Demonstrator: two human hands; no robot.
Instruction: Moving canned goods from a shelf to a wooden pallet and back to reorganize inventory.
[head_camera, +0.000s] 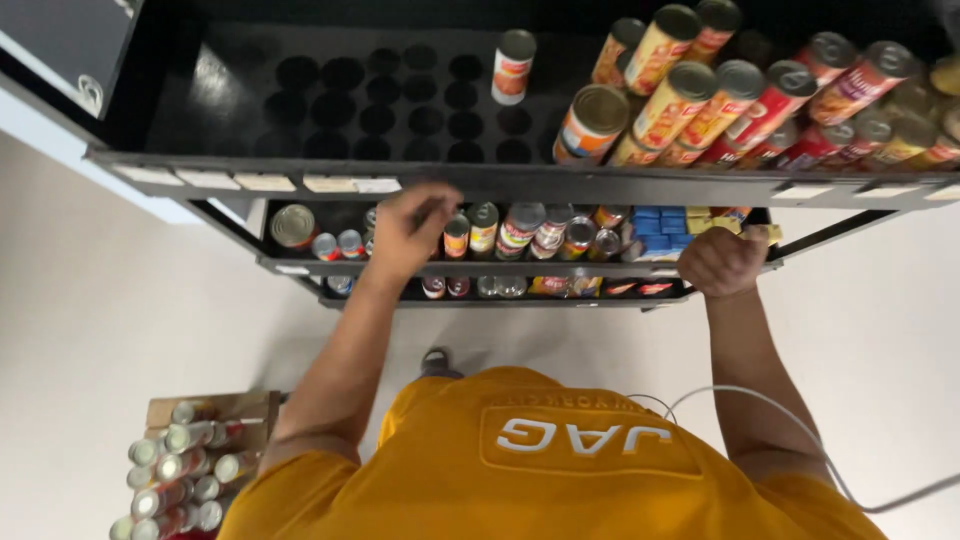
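- A person in a yellow shirt (560, 470) is looking straight down at a black metal shelving unit (500, 182) stacked with tinned food.
- The left hand (412, 228) is reaching into the second shelf from the top, its fingers curling loosely beside a small can with a yellow and red label (457, 236); whether the fingers are actually touching or gripping that can is impossible to tell.
- The right hand (722, 262) is closing into a fist on the front edge of the same shelf, just beside a group of blue boxes (661, 224) and yellow boxes (712, 219).
- A row of cans (540, 230) is standing upright along the second shelf between the two hands, with a larger silver-topped can (292, 225) sitting at its left end.
- On the top shelf, one can (514, 66) is standing alone near the middle, well apart from a dense cluster of red and yellow labelled cans (760, 100) filling the right side.
- A wooden crate (215, 410) on the floor at lower left is holding more cans (175, 480).
- A white cable (800, 430) is trailing past the right arm.
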